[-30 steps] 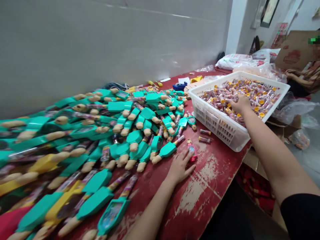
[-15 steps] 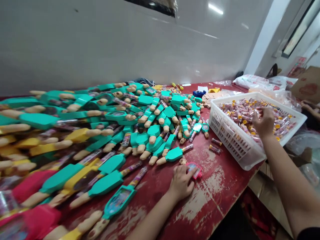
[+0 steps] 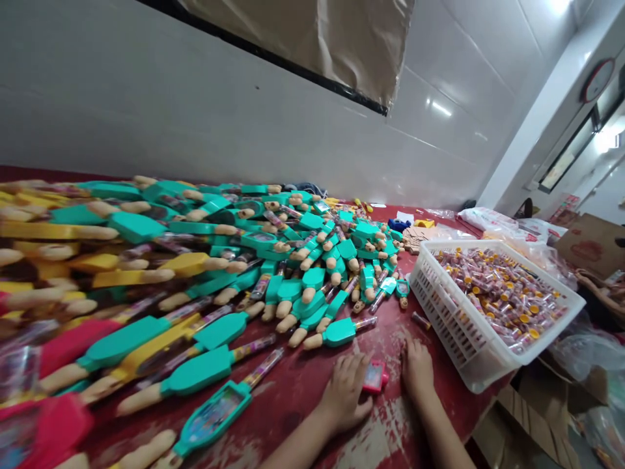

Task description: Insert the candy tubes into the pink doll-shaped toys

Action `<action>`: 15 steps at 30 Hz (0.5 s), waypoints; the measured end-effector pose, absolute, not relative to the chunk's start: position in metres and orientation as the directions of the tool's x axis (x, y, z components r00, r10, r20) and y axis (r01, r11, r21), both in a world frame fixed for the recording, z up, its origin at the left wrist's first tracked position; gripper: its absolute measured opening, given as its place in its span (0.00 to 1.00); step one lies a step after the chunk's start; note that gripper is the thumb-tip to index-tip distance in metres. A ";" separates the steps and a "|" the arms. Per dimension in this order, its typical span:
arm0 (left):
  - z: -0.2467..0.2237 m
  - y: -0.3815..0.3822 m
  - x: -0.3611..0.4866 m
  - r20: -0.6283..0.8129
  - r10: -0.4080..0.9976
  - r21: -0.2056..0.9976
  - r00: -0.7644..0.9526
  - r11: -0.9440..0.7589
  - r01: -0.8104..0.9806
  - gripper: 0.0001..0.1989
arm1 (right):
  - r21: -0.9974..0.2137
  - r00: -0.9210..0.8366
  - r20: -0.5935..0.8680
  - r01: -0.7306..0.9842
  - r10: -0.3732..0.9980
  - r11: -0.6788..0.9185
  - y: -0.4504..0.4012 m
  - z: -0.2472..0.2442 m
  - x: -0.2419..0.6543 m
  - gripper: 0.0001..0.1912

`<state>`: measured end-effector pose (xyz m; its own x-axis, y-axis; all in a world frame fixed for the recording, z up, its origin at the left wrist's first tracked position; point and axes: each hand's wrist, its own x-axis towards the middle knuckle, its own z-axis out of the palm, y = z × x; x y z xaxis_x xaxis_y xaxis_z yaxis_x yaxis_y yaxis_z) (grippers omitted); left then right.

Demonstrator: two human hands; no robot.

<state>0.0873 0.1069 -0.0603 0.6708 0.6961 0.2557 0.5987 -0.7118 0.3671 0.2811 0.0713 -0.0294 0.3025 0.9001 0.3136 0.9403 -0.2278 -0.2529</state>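
My left hand [image 3: 344, 391] rests on the table with its fingers curved over the near side of a pink paddle-shaped toy [image 3: 375, 378]. The toy has a picture window, and its left part is hidden under that hand. Just right of it, my right hand [image 3: 418, 370] is low over the table, fingers bent downward and closed. Whatever they hold, if anything, is hidden. Beyond those fingers lies a small clear tube of candies [image 3: 420, 320]. A green toy with a filled tube [image 3: 215, 417] lies nearer on the left.
A large heap of green toys [image 3: 312, 280] with beige finger-shaped handles covers the left, with yellow ones [image 3: 185, 265] among them. At right stands a white plastic basket [image 3: 452, 326] full of candy tubes [image 3: 508, 293]. Cardboard boxes [image 3: 593, 244] and plastic bags are beyond.
My right hand has left the basket and come down to the table near my left hand. One of two loose tubes no longer shows. The view has tilted upward.
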 end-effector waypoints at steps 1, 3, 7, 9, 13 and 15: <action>-0.056 0.106 0.089 0.234 0.719 0.377 0.654 -0.687 0.621 0.34 | -0.391 0.324 0.329 0.902 0.887 -0.184 0.059 -0.034 0.278 0.19; -0.043 0.102 0.094 0.194 0.766 0.400 0.614 -0.633 0.663 0.33 | -0.764 0.423 0.289 0.643 0.859 -0.060 0.032 -0.038 0.270 0.21; -0.014 0.084 0.103 0.085 0.780 0.496 0.620 -0.573 0.653 0.27 | -0.986 0.459 -0.021 -0.158 0.888 0.058 -0.013 -0.023 0.256 0.27; -0.003 0.072 0.100 0.027 0.765 0.594 0.644 -0.530 0.605 0.24 | -0.940 0.410 -0.095 -0.336 0.907 0.054 -0.028 -0.010 0.250 0.26; 0.008 0.051 0.073 -0.049 0.757 0.789 0.652 -0.371 0.490 0.23 | -0.904 0.363 -0.135 -0.426 0.922 0.035 -0.051 0.011 0.241 0.26; 0.013 0.041 0.054 -0.110 0.741 0.854 0.663 -0.271 0.443 0.23 | -0.928 0.355 -0.109 -0.371 0.929 0.033 -0.061 0.020 0.236 0.25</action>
<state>0.0541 0.0412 0.0127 0.6630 0.7406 -0.1095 0.4435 -0.2706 0.8544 0.2360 -0.0606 0.0198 0.3547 0.9286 -0.1091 -0.3713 0.0329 -0.9279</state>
